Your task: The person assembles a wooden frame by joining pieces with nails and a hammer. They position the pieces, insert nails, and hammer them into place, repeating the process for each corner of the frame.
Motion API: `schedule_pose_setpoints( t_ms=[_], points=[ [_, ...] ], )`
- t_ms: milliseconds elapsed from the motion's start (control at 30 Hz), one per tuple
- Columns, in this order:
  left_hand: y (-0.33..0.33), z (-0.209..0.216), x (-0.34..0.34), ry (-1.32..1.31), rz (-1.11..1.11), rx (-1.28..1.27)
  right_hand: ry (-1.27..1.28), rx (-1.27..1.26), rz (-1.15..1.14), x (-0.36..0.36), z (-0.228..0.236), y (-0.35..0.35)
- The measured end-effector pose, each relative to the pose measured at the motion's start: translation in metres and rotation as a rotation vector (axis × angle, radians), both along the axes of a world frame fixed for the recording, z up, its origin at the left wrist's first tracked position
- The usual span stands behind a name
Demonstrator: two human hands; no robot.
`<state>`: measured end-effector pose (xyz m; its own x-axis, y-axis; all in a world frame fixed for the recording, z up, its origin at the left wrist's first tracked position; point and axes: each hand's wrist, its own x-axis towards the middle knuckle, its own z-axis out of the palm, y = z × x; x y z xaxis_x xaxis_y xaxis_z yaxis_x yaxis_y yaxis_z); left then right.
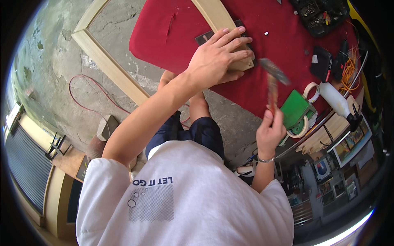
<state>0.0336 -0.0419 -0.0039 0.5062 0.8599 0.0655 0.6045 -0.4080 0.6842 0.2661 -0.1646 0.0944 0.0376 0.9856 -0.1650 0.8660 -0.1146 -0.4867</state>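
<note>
My left hand [217, 55] lies across the end of a pale wooden frame bar [215, 16], fingers stretched over its top and thumb along its near side. The bar's end rests at the edge of a table covered in red cloth [164, 39]. A dark flat plate [201, 39] shows partly under the bar. In my right hand [271, 131] is a hammer [272, 88], held by its handle and blurred by motion. Its head is in the air just right of the bar's end, apart from it. A further pale wooden frame section [108, 65] extends over the floor at left.
Along the table's right side are a green box [296, 108], tape rolls [312, 92], a white bottle [334, 98], a black power tool [340, 61] and orange cord [350, 71]. A black tray of small parts [320, 16] stands farther back. A red hose [96, 83] curves across the concrete floor.
</note>
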Motion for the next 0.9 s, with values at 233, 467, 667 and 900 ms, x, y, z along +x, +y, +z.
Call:
schedule_pose_setpoints(
  t_ms=[233, 467, 667, 900],
  points=[
    [-0.002, 0.004, 0.002, 0.008, -0.004, 0.012, -0.057, -0.021, 0.037, 0.011, -0.036, -0.031],
    [-0.001, 0.003, 0.000, -0.003, -0.005, -0.018, 0.063, 0.251, -0.079, -0.011, -0.010, -0.026],
    [-0.004, 0.002, 0.000, -0.011, -0.006, -0.024, 0.081, 0.254, -0.128, -0.020, 0.004, -0.005],
    [-0.001, 0.004, 0.002, -0.013, -0.012, -0.016, -0.064, -0.075, -0.027, -0.004, -0.032, -0.030]
  ],
)
